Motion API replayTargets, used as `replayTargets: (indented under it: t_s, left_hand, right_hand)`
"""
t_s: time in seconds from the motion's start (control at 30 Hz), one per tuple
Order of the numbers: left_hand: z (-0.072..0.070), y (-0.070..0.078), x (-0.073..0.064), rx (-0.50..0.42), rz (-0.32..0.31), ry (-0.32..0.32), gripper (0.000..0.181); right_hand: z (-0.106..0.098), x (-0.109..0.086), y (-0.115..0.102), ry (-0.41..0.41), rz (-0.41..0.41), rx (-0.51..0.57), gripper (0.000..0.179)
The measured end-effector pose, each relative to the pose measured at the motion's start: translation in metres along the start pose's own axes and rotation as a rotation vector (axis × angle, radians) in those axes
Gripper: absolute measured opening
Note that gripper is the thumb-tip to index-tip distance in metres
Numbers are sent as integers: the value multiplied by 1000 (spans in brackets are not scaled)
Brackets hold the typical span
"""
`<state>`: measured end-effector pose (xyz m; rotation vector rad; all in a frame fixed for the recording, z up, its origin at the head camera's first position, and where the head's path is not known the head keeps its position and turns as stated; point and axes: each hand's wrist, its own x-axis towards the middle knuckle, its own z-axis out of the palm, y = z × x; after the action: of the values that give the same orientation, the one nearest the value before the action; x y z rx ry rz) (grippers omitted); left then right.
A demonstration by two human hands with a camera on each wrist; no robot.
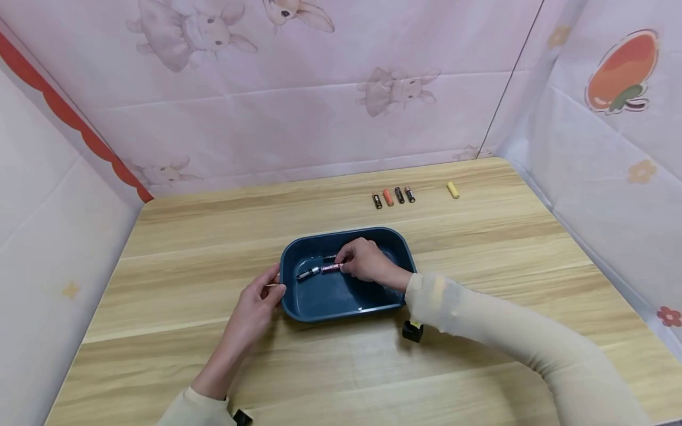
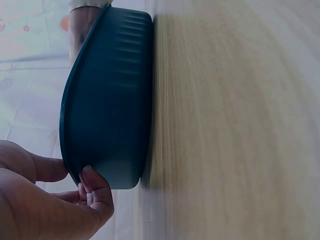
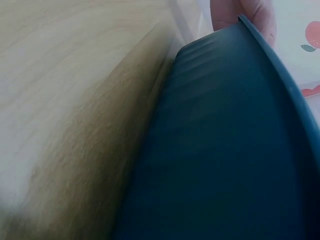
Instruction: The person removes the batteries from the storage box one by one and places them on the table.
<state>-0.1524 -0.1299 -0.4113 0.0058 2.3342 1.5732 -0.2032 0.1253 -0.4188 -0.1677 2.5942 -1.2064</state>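
Note:
A dark blue plastic basin (image 1: 341,305) rests on the wooden table. My left hand (image 1: 258,305) grips its left end, thumb at the rim and curled fingers against the outer wall, as the left wrist view also shows. Inside the basin, my right hand (image 1: 364,261) reaches over the right side and pinches one end of a pink battery (image 1: 331,268). A black and silver battery (image 1: 308,273) lies at its left, almost end to end with it. Just behind is a black battery (image 1: 328,258), partly covered by the right fingers. The basin's wall (image 3: 215,140) hides the right hand in the right wrist view.
Behind the basin, a row holds a black battery (image 1: 377,200), an orange battery (image 1: 388,197) and two more dark batteries (image 1: 399,195). Farther right lies a yellow battery (image 1: 453,190). Patterned cloth walls (image 1: 298,130) enclose the table's back and sides.

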Motion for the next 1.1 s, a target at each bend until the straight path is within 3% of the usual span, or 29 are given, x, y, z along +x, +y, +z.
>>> replayTargets:
  t_s: [0.23, 0.43, 0.63, 0.87, 1.1]
  left_hand:
    - [0, -1, -1, -7, -7, 3, 53]
    - [0, -3, 0, 0, -9, 11, 53]
    - [1, -2, -1, -11, -22, 6, 54]
    - [1, -1, -1, -5, -29, 3, 54]
    - [1, 0, 0, -14, -22, -1, 54]
  right_hand:
    - [2, 0, 3, 27, 4, 44, 20]
    - [5, -1, 3, 32, -16, 4, 24]
    - [9, -5, 1, 17, -100, -110, 20]
    - [10, -7, -1, -56, -66, -47, 18]
    - [8, -7, -3, -60, -129, -80, 6]
